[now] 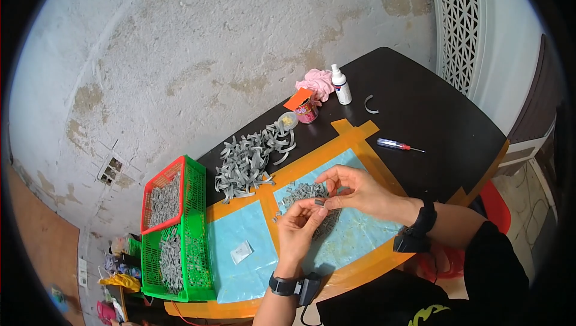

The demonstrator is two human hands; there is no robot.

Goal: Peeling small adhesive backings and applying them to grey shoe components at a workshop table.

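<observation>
My left hand and my right hand meet over the blue sheet, their fingertips pinched around a small dark grey piece. Fingers partly cover it, so its exact kind cannot be made out. Just beyond and beneath the hands lies a heap of small grey pieces, partly hidden by them. Farther left, a pile of curved grey strips spreads over the black table.
A green basket and a red basket hold grey pieces at left. A screwdriver, single curved strip, white pump bottle, can, pink cloth and white packet lie around. Orange tape borders the blue sheets.
</observation>
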